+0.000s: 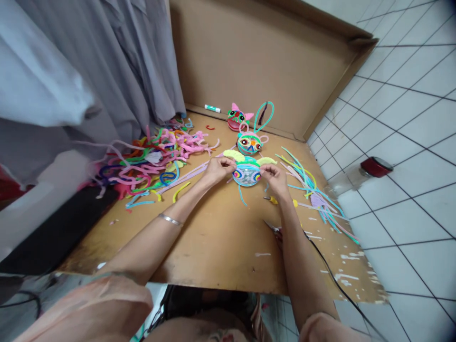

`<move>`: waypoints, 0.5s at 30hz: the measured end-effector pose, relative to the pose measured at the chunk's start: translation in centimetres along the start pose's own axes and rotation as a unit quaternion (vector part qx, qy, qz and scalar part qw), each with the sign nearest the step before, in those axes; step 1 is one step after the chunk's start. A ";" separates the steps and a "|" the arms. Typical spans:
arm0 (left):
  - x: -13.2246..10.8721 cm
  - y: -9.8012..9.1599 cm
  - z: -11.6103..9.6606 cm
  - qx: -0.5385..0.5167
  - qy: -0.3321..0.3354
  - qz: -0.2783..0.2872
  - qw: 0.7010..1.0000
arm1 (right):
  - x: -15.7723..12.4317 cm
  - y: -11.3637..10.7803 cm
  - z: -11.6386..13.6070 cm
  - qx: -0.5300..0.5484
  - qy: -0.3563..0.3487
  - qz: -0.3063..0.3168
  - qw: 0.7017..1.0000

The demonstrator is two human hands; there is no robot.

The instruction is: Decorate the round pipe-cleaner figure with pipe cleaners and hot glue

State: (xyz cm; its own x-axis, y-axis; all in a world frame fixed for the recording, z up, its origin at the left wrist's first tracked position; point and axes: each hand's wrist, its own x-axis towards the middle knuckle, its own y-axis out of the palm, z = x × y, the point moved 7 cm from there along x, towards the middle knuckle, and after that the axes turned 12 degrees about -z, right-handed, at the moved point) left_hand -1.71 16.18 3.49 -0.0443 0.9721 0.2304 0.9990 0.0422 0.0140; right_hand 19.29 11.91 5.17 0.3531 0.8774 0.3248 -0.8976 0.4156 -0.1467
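Note:
Between my two hands is a round animal-head ornament [247, 175], with a clear middle, rainbow-ringed eyes, blue and pink pipe-cleaner bands and pale yellow ears. My left hand [219, 171] pinches its left side by one eye. On the opposite side, the fingertips of my right hand [275, 178] close on its edge. A thin blue pipe cleaner [242, 195] hangs or lies below it. Just behind stands a teal ornament [250, 144] with pink ears and a tall loop. Farther back sits a pink-eared ornament [238, 118].
Tangled pipe cleaners [167, 154] cover the table's left side; a looser bunch [317, 194] lies right. Scissors [271, 227] and a yellow-handled tool [272, 200] are partly behind my right forearm. A black cord [327, 266] crosses the right edge. A glue stick-like tube [213, 109] and red-lidded jar [376, 166] stand beyond.

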 end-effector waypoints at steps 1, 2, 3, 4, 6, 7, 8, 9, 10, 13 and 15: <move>0.0 0.0 0.0 -0.002 0.000 0.000 1.000 | 0.0 0.0 -0.1 0.003 0.002 -0.001 1.000; 0.0 0.0 0.0 -0.005 0.000 -0.001 1.000 | 0.1 -0.1 -0.1 0.005 0.003 -0.001 1.000; 0.0 0.0 0.0 -0.010 -0.001 -0.002 1.000 | 0.1 -0.1 -0.1 0.007 0.003 -0.002 1.000; 0.0 0.1 0.0 -0.015 -0.003 -0.004 1.000 | 0.1 -0.1 -0.1 0.007 0.000 -0.003 1.000; -0.1 0.1 0.0 -0.020 -0.005 -0.004 1.000 | 0.0 -0.1 0.2 -0.001 -0.013 -0.006 1.000; -0.1 0.1 0.1 -0.018 -0.007 -0.002 1.000 | -0.1 -0.1 0.3 -0.008 -0.023 -0.009 1.000; -0.1 0.1 0.1 -0.014 -0.008 -0.002 1.000 | -0.1 -0.1 0.5 -0.017 -0.035 -0.011 0.999; -0.1 0.1 0.1 -0.008 -0.008 -0.002 1.000 | -0.2 -0.2 0.7 -0.027 -0.047 -0.014 0.998; -0.1 0.1 0.1 -0.002 -0.008 -0.004 1.000 | -0.2 -0.2 0.9 -0.038 -0.059 -0.015 0.997; -0.2 0.1 0.1 0.012 -0.006 -0.007 1.000 | -0.4 -0.2 1.2 -0.065 -0.079 -0.016 0.995; -0.2 0.1 0.1 0.015 -0.006 -0.007 1.000 | -0.3 -0.2 1.2 -0.073 -0.083 -0.016 0.994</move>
State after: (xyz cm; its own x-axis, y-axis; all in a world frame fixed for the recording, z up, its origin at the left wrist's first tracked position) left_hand -1.57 16.04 3.38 -0.0576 0.9740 0.2190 0.9980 0.0617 -0.0119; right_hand 19.02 11.26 6.19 0.3223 0.8162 0.4796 -0.8341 0.4844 -0.2639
